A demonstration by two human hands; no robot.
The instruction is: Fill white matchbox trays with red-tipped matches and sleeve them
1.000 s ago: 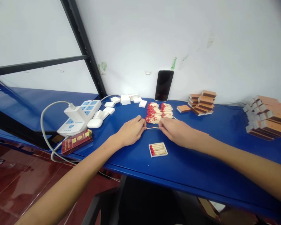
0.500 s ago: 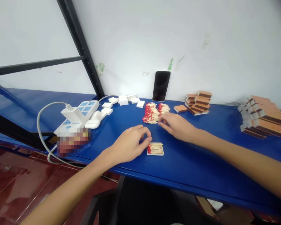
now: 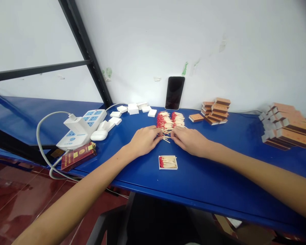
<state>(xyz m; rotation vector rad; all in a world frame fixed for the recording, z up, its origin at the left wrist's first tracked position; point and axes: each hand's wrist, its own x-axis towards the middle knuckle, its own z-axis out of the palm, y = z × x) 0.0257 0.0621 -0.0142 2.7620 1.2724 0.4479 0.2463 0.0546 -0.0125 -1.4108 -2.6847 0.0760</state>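
— Closest to the body?

— A white tray [image 3: 168,168], uncovered and part full of matches, flat on the blue table [image 3: 206,180]. Long side left to right, red heads to the left; nearer the body than either hand, touching neither.

— Next out, the left hand [image 3: 146,141]?

— Reaching in from the left, thumb and finger drawn close together at the left ends of a few loose matches [image 3: 166,139]. Clamped on them or merely touching: impossible to tell.

— And the right hand [image 3: 190,139]?

— Opposite, fingertips curled in at the near edge of the right heap [image 3: 177,119]. Tips partly hidden; no telling whether anything pinched.

— Which one nearer to those loose sticks?

— The left, practically in contact. Slightly fanned, mostly crosswise, bare ends angled right and toward the body, in the gap before the right fingertips. Heads hidden, presumably leftward, so hardly any turn between that lay and the tray's; tray roughly straight back toward the body.

— Beyond the hands?

— Left heap [image 3: 164,122] beside the right one, heads left again. Further back, a dark-screened phone [image 3: 175,93] leaning on the wall [image 3: 142,51].
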